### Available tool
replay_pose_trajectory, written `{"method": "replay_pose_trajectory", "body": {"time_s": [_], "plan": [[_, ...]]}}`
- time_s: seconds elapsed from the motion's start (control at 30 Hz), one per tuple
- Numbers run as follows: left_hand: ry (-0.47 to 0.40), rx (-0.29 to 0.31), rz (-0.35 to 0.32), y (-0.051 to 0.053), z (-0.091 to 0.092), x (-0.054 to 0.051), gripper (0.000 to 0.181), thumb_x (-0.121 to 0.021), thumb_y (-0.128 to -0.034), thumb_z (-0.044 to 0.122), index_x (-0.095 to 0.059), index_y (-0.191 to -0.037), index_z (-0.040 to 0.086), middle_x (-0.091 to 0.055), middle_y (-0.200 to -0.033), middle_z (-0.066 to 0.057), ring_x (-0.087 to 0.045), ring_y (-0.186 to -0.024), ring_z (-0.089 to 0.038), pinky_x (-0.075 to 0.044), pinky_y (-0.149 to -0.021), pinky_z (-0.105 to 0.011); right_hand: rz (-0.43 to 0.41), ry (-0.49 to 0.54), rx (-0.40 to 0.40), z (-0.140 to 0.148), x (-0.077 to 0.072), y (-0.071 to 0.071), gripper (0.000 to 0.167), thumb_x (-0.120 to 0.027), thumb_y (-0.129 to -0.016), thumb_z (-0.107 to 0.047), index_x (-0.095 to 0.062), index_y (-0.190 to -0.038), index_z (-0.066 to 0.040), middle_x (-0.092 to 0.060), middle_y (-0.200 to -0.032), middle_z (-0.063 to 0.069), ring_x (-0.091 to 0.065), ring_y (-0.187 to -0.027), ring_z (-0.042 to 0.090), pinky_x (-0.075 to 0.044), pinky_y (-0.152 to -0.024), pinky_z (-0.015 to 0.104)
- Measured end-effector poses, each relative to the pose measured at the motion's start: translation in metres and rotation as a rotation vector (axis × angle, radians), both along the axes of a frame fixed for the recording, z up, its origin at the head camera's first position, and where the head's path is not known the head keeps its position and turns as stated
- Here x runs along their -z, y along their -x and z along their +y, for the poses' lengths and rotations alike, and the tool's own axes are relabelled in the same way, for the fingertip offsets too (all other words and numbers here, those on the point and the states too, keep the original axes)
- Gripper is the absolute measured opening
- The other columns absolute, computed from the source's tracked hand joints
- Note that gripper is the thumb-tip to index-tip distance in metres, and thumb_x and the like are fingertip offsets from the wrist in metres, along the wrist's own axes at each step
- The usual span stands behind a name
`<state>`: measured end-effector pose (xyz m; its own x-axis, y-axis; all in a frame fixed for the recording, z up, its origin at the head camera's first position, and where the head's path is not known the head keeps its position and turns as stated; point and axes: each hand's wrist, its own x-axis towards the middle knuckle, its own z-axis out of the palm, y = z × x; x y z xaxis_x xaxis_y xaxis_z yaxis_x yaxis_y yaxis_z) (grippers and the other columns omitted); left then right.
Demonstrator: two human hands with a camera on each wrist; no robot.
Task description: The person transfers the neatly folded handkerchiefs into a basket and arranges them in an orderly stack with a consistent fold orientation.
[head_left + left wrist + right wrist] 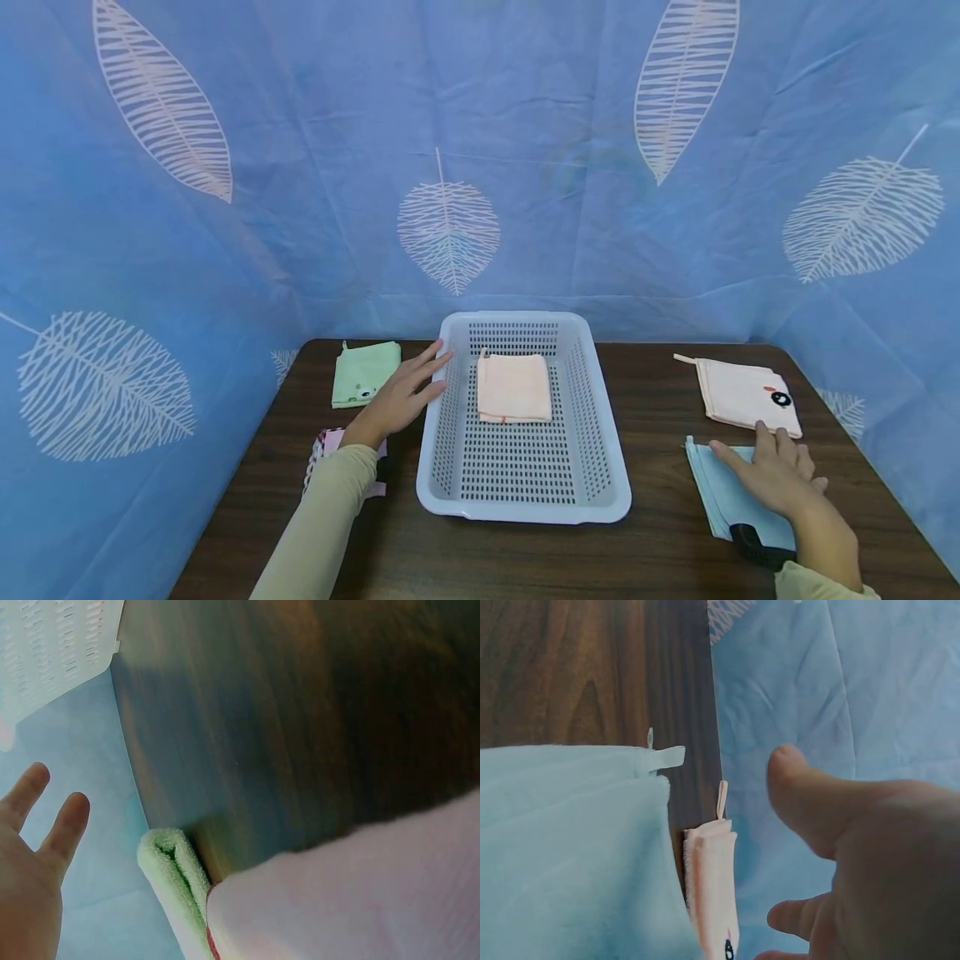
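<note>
The left hand (pixel 400 402) has its fingers spread at the left rim of a pale plastic basket (pixel 523 513); whether it touches is unclear. A folded peach towel (pixel 513 386) lies inside the basket. Under the left forearm is a pink towel (pixel 375 490), partly hidden, and a green towel (pixel 362 367) lies behind it. Over a folded light blue towel (pixel 720 492), the right hand (pixel 783 479) extends with fingers loosely spread, holding nothing. Just beyond its fingertips is a cream towel (pixel 738 390) with a dark round mark. Both wrist views show the hands away from the towels.
A dark wooden table (pixel 652 550) carries everything. Blue cloth (pixel 525 233) with white leaf prints hangs behind and at both sides. A black wrist strap (pixel 757 550) is on the right wrist, above the blue towel's near edge.
</note>
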<state>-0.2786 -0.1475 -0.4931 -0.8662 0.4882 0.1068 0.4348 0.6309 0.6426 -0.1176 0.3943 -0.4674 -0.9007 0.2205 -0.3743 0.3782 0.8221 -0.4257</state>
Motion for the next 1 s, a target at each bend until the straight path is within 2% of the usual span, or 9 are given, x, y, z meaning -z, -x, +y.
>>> {"method": "replay_pose_trajectory", "body": {"time_s": [0.2,0.53,0.77,0.87,1.0], "plan": [[-0.006,0.011,0.011,0.001,-0.001,0.002,0.058,-0.041,-0.1053,0.059,-0.028,-0.159,0.044,-0.011,-0.171,0.020,-0.016,-0.160,-0.031,-0.017,-0.123,-0.070,-0.041,0.013,0.043,-0.001,0.009,-0.003,0.120,-0.042,-0.097,-0.073,0.013,-0.152,0.018,0.021,-0.148,0.053,0.018,-0.135,0.078,0.005,-0.102,0.089],[-0.009,0.005,0.023,0.002,0.000,0.001,0.057,-0.042,-0.1055,0.057,-0.029,-0.159,0.043,-0.012,-0.171,0.018,-0.018,-0.159,-0.035,-0.017,-0.122,-0.071,-0.064,0.010,0.044,0.000,0.022,-0.005,0.118,-0.047,-0.099,-0.066,0.017,-0.149,0.020,0.020,-0.146,0.055,0.014,-0.134,0.079,-0.001,-0.103,0.089],[0.000,-0.006,0.003,0.001,0.000,0.001,0.058,-0.041,-0.1052,0.059,-0.028,-0.160,0.043,-0.010,-0.171,0.020,-0.015,-0.160,-0.032,-0.016,-0.123,-0.070,-0.070,0.012,0.014,0.007,0.028,-0.005,0.119,-0.046,-0.099,-0.064,0.015,-0.146,0.027,0.016,-0.144,0.058,0.010,-0.133,0.078,-0.003,-0.108,0.085],[-0.004,-0.003,0.007,0.001,0.000,0.000,0.058,-0.041,-0.1053,0.058,-0.029,-0.160,0.042,-0.011,-0.172,0.018,-0.016,-0.160,-0.033,-0.017,-0.122,-0.071,-0.067,0.018,0.004,0.010,0.030,-0.009,0.117,-0.047,-0.100,-0.060,0.015,-0.144,0.028,0.013,-0.143,0.060,0.009,-0.133,0.076,-0.002,-0.108,0.083],[-0.008,0.002,0.019,0.000,0.001,-0.001,0.059,-0.041,-0.1052,0.058,-0.030,-0.160,0.040,-0.012,-0.172,0.016,-0.016,-0.160,-0.034,-0.017,-0.122,-0.072,-0.059,-0.021,-0.012,0.017,0.032,-0.013,0.116,-0.050,-0.100,-0.056,0.014,-0.143,0.031,0.005,-0.140,0.062,0.000,-0.130,0.077,-0.009,-0.105,0.082]]}}
